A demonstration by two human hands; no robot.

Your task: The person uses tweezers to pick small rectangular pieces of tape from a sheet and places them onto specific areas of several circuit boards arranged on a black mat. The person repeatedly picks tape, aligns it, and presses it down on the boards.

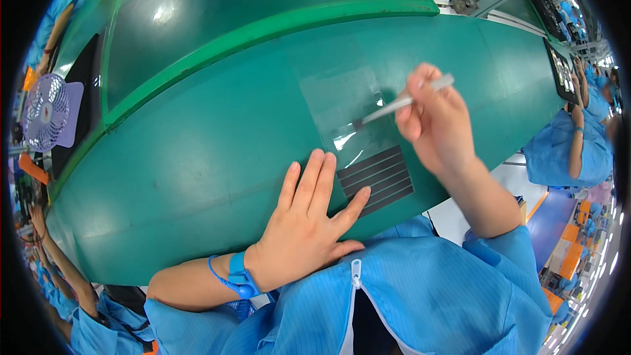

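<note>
On the green table (217, 184) lies a clear sheet (342, 105) with shiny reflections, and at its near end is a panel of several black strips (381, 174) split by thin pale lines. My left hand (302, 223) is spread flat, its index fingertip at the sheet's near-left edge and its thumb side over the strips. Above the sheet, my right hand (434, 118) pinches a slim pale grey tool (394, 106), tapered like tweezers. A small dark bit (357, 124) shows at its tip; whether it is part of the tool I cannot tell.
A green-framed clear panel (263, 23) runs along the table's far side. A purple fan (49, 112) stands at the left. Other people in blue work at both sides; one (568, 148) sits at the right by a black tray (560, 69).
</note>
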